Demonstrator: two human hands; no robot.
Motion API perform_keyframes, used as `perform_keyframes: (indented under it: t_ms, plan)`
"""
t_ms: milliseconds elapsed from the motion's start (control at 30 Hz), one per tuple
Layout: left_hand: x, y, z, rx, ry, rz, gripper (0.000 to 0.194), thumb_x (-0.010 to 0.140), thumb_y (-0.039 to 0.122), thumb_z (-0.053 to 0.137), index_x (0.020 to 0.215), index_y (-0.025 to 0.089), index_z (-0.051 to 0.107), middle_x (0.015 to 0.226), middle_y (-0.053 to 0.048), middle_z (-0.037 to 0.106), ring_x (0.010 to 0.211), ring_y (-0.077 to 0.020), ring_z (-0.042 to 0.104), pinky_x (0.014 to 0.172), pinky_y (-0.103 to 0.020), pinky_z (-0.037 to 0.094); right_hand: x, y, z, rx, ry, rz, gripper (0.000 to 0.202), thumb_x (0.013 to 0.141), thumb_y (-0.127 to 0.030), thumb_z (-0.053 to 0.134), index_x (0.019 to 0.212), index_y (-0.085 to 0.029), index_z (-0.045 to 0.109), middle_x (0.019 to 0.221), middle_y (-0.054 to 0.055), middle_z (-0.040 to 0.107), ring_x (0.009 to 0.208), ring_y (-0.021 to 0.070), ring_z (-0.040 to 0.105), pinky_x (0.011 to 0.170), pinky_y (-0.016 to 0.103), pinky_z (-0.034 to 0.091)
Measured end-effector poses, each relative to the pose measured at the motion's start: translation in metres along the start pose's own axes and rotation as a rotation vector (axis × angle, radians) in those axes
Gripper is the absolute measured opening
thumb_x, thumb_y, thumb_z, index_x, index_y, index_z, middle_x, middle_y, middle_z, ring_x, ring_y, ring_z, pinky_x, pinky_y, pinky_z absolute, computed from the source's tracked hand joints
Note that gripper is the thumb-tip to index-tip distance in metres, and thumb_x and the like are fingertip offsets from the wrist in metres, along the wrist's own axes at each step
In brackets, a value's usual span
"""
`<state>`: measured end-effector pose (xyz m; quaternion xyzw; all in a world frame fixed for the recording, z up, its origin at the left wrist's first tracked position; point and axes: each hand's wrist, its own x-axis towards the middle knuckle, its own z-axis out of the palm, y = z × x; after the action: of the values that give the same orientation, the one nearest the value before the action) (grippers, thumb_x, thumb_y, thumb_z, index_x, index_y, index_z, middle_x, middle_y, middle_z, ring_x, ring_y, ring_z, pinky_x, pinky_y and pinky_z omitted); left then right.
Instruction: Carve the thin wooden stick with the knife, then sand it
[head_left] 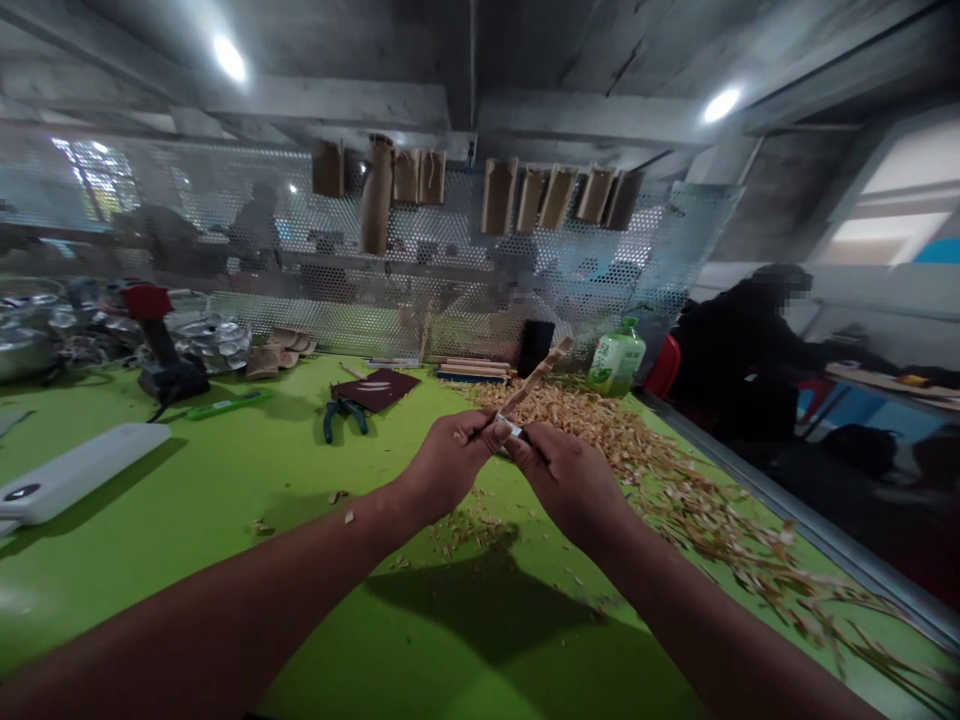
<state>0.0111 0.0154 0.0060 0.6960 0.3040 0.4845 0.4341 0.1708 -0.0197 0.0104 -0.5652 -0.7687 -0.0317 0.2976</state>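
Note:
My left hand (454,455) is closed around the lower part of a pale, carved wooden stick (536,378), which tilts up and away to the right. My right hand (574,475) is closed close beside it, gripping a knife whose short bright blade (511,426) lies against the stick by my left thumb. The knife's handle is hidden inside my fingers. Both hands hover above the green table (322,620), near a large heap of wood shavings (592,425). Small chips lie below the hands, and one sits on my left wrist.
Pliers (345,415) and brown sandpaper (382,390) lie ahead on the left. Further left are a green utility knife (229,404), a red-topped power drill (161,345) and a white lamp-like bar (90,472). A green bottle (617,358) stands behind the shavings. A person (739,350) sits at right.

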Motion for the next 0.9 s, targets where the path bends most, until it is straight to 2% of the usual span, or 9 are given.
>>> perform_keyframes:
  t_ms: [200,300,400,500,600,700,767,900]
  plan:
    - [-0.002,0.002,0.002,-0.036,0.018,-0.061,0.028,0.084,0.040,0.059,0.080,0.014,0.067,0.049,0.007,0.032,0.048,-0.0085,0.028,0.047,-0.022,0.023,-0.001,0.001,0.001,-0.111,0.044,0.010,0.040,0.095,-0.051,0.034,0.072,-0.021,0.046,0.062,0.001,0.054,0.054,0.0142,0.044,0.051,0.027,0.018]
    - [-0.003,-0.001,0.003,-0.093,-0.030,-0.073,0.028,0.086,0.042,0.056,0.081,0.015,0.062,0.051,0.007,0.032,0.046,-0.0076,0.026,0.045,-0.022,0.021,-0.002,0.001,0.002,-0.123,0.052,-0.015,0.038,0.095,-0.049,0.034,0.073,-0.021,0.047,0.064,0.002,0.055,0.055,0.0143,0.045,0.052,0.027,0.017]
    - [-0.002,-0.003,0.003,-0.268,-0.111,-0.095,0.028,0.089,0.043,0.053,0.077,0.017,0.052,0.054,0.007,0.033,0.046,-0.0066,0.026,0.044,-0.020,0.021,0.000,0.005,0.003,-0.107,0.102,0.000,0.037,0.094,-0.048,0.036,0.073,-0.021,0.047,0.064,0.002,0.054,0.055,0.0144,0.044,0.052,0.026,0.018]
    - [-0.001,-0.003,0.003,-0.501,-0.157,-0.185,0.023,0.089,0.036,0.054,0.078,0.017,0.048,0.060,0.006,0.038,0.047,-0.0053,0.029,0.045,-0.019,0.024,0.005,0.012,0.003,0.020,0.155,0.063,0.038,0.094,-0.050,0.035,0.071,-0.021,0.045,0.061,0.000,0.050,0.055,0.0140,0.043,0.052,0.026,0.022]
    - [0.000,0.000,0.003,-0.623,-0.138,-0.284,0.013,0.086,0.028,0.057,0.083,0.017,0.051,0.067,0.004,0.044,0.048,-0.0040,0.035,0.045,-0.018,0.026,0.010,0.018,0.002,0.170,0.149,0.122,0.037,0.089,-0.055,0.043,0.073,-0.021,0.045,0.063,-0.002,0.049,0.057,0.0134,0.043,0.053,0.024,0.028]
    - [0.000,0.003,0.001,-0.642,-0.101,-0.327,0.010,0.085,0.025,0.059,0.086,0.016,0.054,0.070,0.003,0.047,0.046,-0.0034,0.038,0.043,-0.017,0.026,0.012,0.020,0.005,0.250,0.116,0.082,0.029,0.083,-0.049,0.055,0.086,-0.021,0.049,0.072,-0.001,0.052,0.063,0.0138,0.046,0.056,0.025,0.034]
    - [0.000,0.004,0.000,-0.636,-0.101,-0.329,0.011,0.085,0.027,0.059,0.088,0.017,0.055,0.071,0.003,0.049,0.045,-0.0031,0.039,0.041,-0.017,0.027,0.012,0.021,0.007,0.311,0.087,0.025,0.025,0.087,-0.045,0.050,0.089,-0.020,0.052,0.072,-0.001,0.052,0.064,0.0138,0.046,0.057,0.025,0.036]
    - [-0.001,0.005,0.000,-0.598,-0.132,-0.292,0.014,0.087,0.030,0.058,0.092,0.017,0.057,0.074,0.003,0.054,0.042,-0.0022,0.039,0.038,-0.017,0.028,0.011,0.023,0.009,0.376,0.078,0.005,0.032,0.094,-0.045,0.038,0.088,-0.019,0.056,0.065,-0.001,0.052,0.060,0.0139,0.049,0.056,0.025,0.036]
